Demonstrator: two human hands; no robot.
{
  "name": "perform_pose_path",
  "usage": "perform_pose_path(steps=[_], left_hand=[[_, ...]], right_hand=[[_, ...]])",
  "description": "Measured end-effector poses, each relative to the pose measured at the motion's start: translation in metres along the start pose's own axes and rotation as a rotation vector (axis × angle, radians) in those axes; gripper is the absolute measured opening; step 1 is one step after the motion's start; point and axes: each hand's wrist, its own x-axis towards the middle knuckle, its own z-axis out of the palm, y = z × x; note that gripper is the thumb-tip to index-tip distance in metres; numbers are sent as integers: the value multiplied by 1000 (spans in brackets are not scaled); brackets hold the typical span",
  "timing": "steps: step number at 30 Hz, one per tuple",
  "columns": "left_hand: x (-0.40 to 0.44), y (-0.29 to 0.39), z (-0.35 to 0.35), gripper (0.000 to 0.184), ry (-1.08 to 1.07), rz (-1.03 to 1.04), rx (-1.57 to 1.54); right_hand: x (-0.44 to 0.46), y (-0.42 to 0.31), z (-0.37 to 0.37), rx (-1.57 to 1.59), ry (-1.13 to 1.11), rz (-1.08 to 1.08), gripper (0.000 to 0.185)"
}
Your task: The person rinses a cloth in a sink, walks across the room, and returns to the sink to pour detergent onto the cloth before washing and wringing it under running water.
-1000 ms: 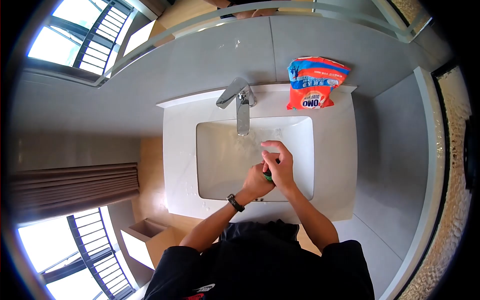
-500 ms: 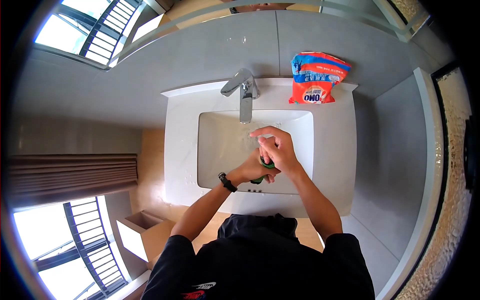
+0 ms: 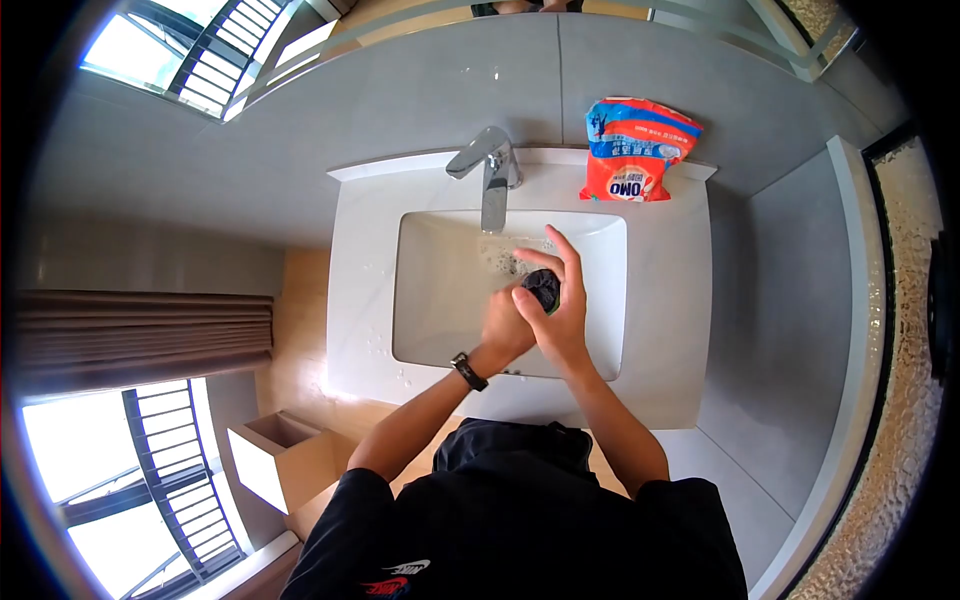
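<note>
Over the white sink basin point(image 3: 430, 300), my two hands meet around a small dark bundle with a green edge point(image 3: 542, 289). My right hand point(image 3: 563, 315) curls round its right side, thumb in front and the index and another finger stretched toward the faucet. My left hand point(image 3: 508, 325), with a black watch on the wrist, presses against the bundle's lower left; its fingers are mostly hidden. Behind the hands stands the chrome faucet point(image 3: 494, 185), and suds lie in the basin under its spout.
A red and blue OMO bag point(image 3: 632, 150) rests on the counter point(image 3: 665, 300) at the back right, against the grey wall. Water drops dot the counter's left side. An open box-like wooden piece point(image 3: 285, 455) stands on the floor at the lower left.
The dark bundle now shows between my hands, where mostly a green part showed before. My right hand's fingers have opened upward. The view has shifted slightly, and more suds are visible in the basin.
</note>
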Motion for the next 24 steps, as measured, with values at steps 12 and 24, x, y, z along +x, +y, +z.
perform_pose_path(steps=[12,24], left_hand=[[-5,13,8,24,-245,-35,-415],[18,39,-14,28,-659,-494,-808]], right_hand=[[14,-6,-32,96,-319,269,20],[41,-6,-45,207,-530,224,33]])
